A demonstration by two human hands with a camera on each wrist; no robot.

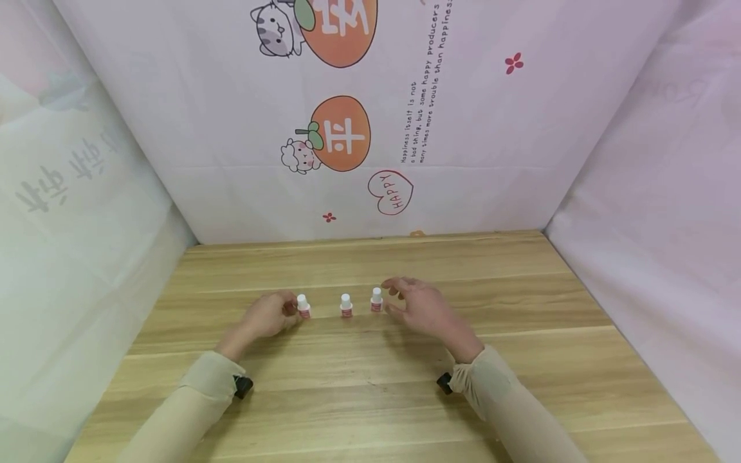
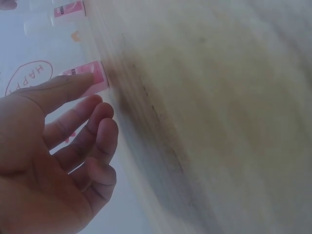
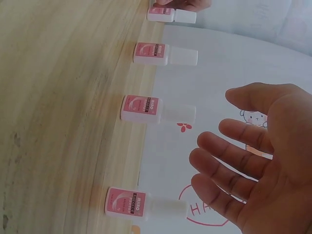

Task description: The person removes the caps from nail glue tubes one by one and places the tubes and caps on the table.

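Small white glue bottles with pink labels and white caps stand upright in a row. In the head view, my left hand (image 1: 271, 314) is at the leftmost glue bottle (image 1: 303, 307), its thumb in front of the label and fingers at the side. The left wrist view shows that thumb over the pink label (image 2: 100, 78). A middle glue bottle (image 1: 346, 307) stands apart from both hands. My right hand (image 1: 425, 308) is beside the right glue bottle (image 1: 376, 300), fingers spread and loosely bent, holding nothing. Several bottles, including a near one (image 3: 127, 202), appear in the right wrist view.
The bottles stand on a wood-grain table (image 1: 347, 399). A white printed cloth (image 1: 463, 128) rises behind its back edge. White cloth walls (image 1: 87, 193) flank both sides. A black wrist device (image 1: 243, 386) shows at the left sleeve, another (image 1: 444, 383) at the right.
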